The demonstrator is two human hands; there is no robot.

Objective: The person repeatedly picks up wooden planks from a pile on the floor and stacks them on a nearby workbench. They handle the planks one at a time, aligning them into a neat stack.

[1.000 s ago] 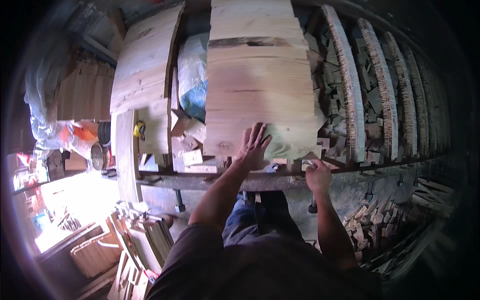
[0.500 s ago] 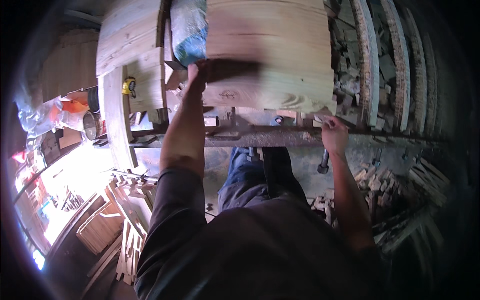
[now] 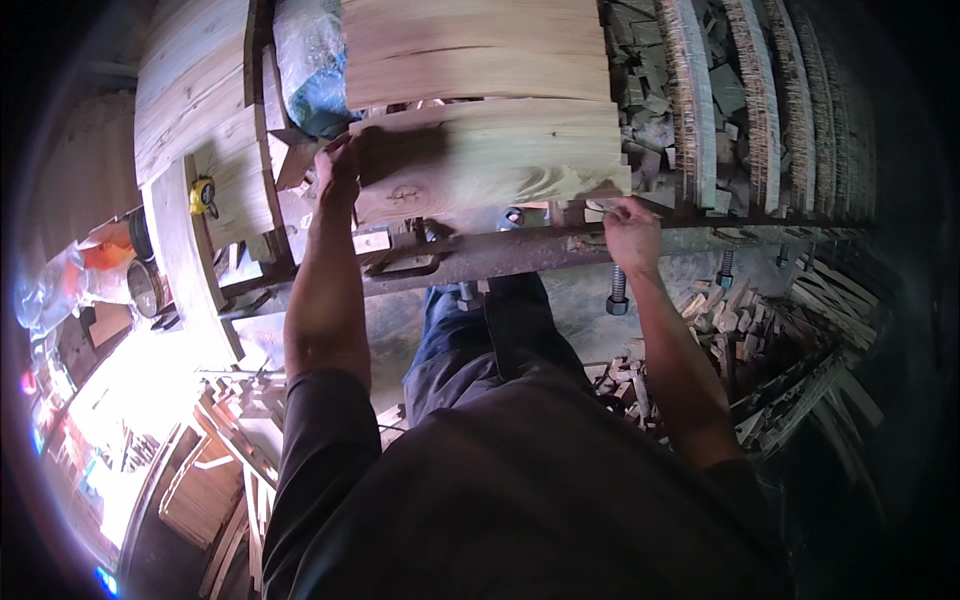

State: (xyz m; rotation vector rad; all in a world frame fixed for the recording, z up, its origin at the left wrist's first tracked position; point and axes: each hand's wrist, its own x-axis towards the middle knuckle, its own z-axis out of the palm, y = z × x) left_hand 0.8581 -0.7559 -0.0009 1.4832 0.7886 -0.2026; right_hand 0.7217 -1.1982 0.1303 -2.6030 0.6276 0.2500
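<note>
A wide pale wooden plank (image 3: 490, 160), with knots and wavy grain, lies across the bench in front of me. My left hand (image 3: 338, 165) is closed on its left end, next to a blue and clear plastic bundle (image 3: 320, 95). At the plank's near right corner, my right hand (image 3: 632, 235) is closed with its fingertips against the edge; whether anything small is also between them is hard to see. Behind this plank lies a broader wooden panel (image 3: 475, 50), and a narrow gap with wood scraps parts the two.
A metal rail (image 3: 480, 257) with hanging bolts (image 3: 618, 292) runs along the bench front. Left are stacked boards (image 3: 200, 90) and a yellow tape measure (image 3: 203, 197). Right stand several upright slats (image 3: 690, 110) over offcuts. More scrap wood (image 3: 740, 320) is piled below right.
The front plank has come apart from the panel behind, opening a gap between them. Both hands stay at its ends. The whole view has shifted, so the bench appears farther left and higher.
</note>
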